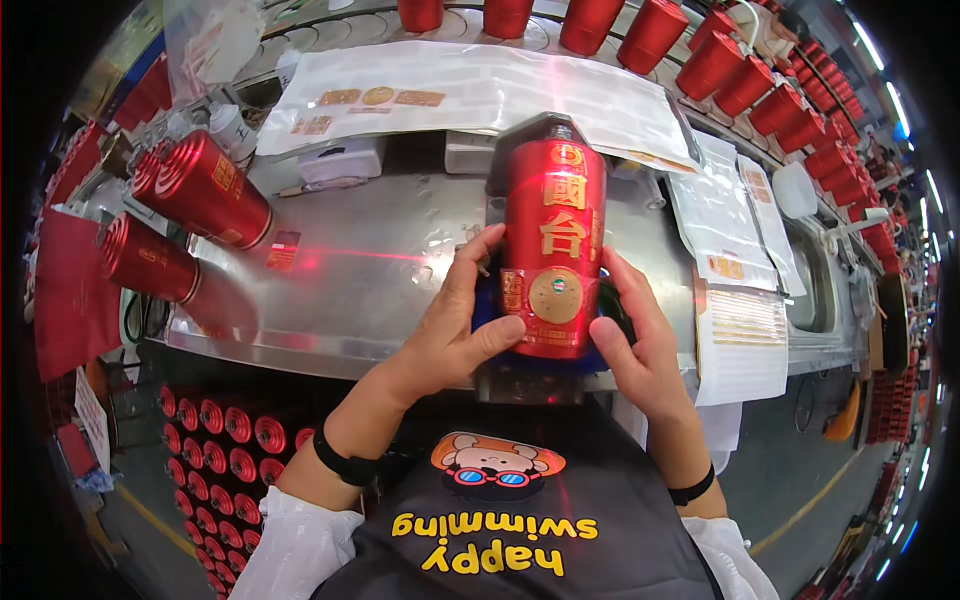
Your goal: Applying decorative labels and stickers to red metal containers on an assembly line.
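A red bottle (540,215) with gold lettering and a round gold label lies in front of me, its top pointing away, on a dark holder (496,165) at the bench's front. My left hand (455,320) grips its left side, the thumb on the front near the base and beside a small red-and-gold label. On the opposite side, my right hand (640,340) holds the bottle with its thumb at the lower right edge. Fingers under the bottle are partly hidden. A red laser line crosses the bottle and the bench.
Several red bottles (215,195) stand at the left of the metal bench (400,215), near a loose red label (283,250). White sheets with gold labels (470,90) lie at the back and right (725,215). Behind, a conveyor carries red bottles (655,35). A sink (815,285) is at right.
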Demonstrator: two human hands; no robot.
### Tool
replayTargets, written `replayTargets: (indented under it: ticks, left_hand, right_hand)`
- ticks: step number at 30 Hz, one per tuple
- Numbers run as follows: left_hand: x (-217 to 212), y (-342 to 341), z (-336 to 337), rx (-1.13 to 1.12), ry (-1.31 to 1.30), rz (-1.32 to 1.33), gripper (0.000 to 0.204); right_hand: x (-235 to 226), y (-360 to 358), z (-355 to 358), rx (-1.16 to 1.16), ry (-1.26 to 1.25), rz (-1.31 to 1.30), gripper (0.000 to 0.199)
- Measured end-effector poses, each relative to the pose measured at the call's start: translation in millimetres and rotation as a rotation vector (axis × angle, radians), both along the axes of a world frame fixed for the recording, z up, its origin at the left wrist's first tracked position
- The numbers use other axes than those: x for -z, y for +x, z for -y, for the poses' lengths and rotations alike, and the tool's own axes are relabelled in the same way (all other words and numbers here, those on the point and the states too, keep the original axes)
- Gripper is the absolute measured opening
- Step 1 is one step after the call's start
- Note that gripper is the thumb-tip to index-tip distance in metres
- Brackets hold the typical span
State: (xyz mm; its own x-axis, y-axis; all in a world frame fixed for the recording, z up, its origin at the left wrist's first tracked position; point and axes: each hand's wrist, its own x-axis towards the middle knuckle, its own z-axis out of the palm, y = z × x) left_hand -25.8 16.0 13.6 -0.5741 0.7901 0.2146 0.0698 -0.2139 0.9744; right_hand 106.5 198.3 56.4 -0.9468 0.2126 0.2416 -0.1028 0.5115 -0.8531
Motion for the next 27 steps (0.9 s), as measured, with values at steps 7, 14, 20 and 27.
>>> replayTargets:
  ticks: [7, 14, 20, 27]
  left_hand:
    - [0.0, 2.0, -4.5, -0.06, -0.02, -0.126, 0.093]
    - [1.5, 3.5, 5.9, -0.05, 0.06, -0.012, 0.088]
    - [-3.4, 16.2, 12.9, -0.299, 0.051, -1.134, 0.078]
    - [3.3, 16.9, 10.7, -0.443, -0.207, -0.809, 0.096]
  right_hand:
    - [2.3, -0.8, 1.3, -0.007, -0.034, -0.018, 0.069]
    - [2.0, 0.6, -1.4, -0.013, 0.016, -0.033, 0.069]
    - [-10.6, 7.9, 7.1, 0.223, -0.145, -0.126, 0.052]
    - [-52.0, 1.9, 14.4, -0.324, 0.683, -0.322, 0.027]
